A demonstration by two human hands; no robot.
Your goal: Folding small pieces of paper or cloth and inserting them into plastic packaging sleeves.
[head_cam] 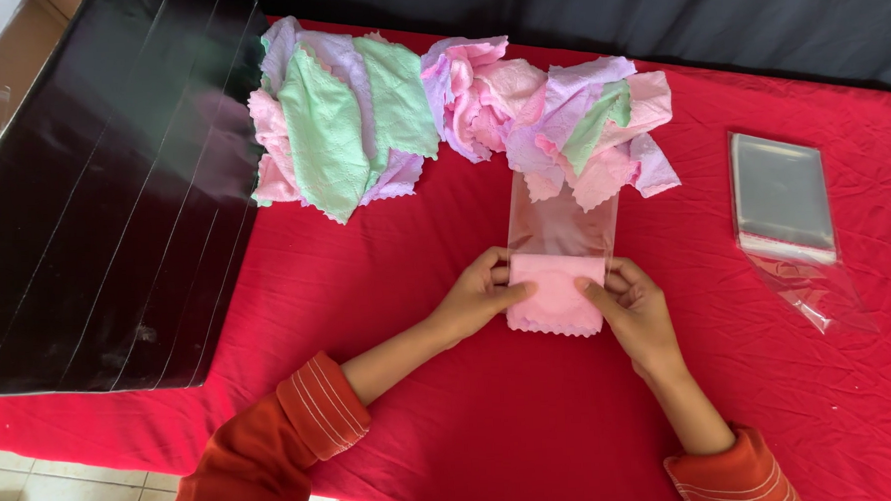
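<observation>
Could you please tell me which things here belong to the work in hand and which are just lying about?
In hand: left hand, right hand, folded pink cloth, clear bag.
Lying about: cloth pile, stack of clear bags, black sheet.

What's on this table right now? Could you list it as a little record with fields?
Surface: red cloth over a table
Left hand: grips the left edge of a folded pink cloth
Right hand: grips its right edge
Clear bag: lies beyond the pink cloth, whose far end is at the bag's mouth
Cloth pile: pink, green and lilac, at the far side
Spare clear bags: stacked to the right
Black sheet: to the left
</observation>
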